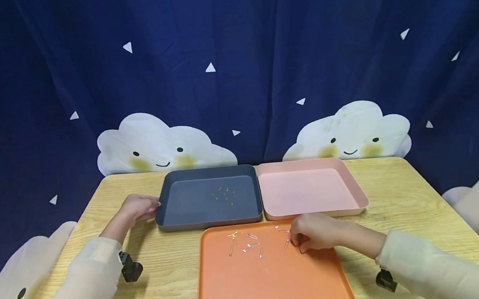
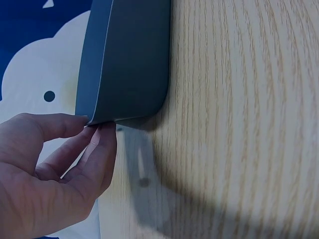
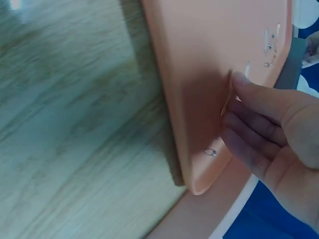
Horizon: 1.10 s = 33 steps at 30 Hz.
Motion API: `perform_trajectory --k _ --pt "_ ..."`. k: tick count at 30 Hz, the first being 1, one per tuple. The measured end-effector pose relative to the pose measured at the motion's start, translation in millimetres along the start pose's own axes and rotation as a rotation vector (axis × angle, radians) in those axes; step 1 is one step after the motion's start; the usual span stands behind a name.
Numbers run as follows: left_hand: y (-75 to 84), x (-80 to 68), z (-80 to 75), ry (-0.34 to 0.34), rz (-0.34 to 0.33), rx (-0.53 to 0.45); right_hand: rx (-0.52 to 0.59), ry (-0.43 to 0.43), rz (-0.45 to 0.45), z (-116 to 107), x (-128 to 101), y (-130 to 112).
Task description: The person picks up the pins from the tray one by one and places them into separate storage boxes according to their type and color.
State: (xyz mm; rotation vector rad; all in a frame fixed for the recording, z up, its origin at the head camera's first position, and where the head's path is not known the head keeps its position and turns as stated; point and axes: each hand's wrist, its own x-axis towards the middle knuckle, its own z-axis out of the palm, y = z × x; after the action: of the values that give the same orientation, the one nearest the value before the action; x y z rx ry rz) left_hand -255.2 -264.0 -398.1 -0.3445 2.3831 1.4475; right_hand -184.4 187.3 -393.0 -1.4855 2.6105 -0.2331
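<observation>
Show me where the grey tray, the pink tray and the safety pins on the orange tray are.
grey tray (image 1: 192, 202), head view, on its bare floor left of the small gold pins.
pink tray (image 1: 303, 192), head view, on the middle of its bare floor.
safety pins (image 1: 248, 246), head view, on the cluster in the orange tray's far part.

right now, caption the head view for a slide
Left hand touches the grey tray edge; right hand rests among safety pins on the orange tray.
</observation>
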Motion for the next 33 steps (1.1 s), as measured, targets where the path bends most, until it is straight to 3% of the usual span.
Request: perform_trajectory --k 9,23,33 --pt "0.4 0.3 -0.6 -0.003 -0.001 -0.021 -0.018 -0.013 0.057 9.6 -1.0 -0.5" --pt "-2.1 3.5 1.2 -0.007 -0.004 -0.013 0.049 -0.003 0.114 4.6 -6.9 -0.5" --pt "-0.8 1.1 -0.2 -0.016 -0.006 -0.001 0.04 0.008 0.029 10.1 -8.0 -2.2"
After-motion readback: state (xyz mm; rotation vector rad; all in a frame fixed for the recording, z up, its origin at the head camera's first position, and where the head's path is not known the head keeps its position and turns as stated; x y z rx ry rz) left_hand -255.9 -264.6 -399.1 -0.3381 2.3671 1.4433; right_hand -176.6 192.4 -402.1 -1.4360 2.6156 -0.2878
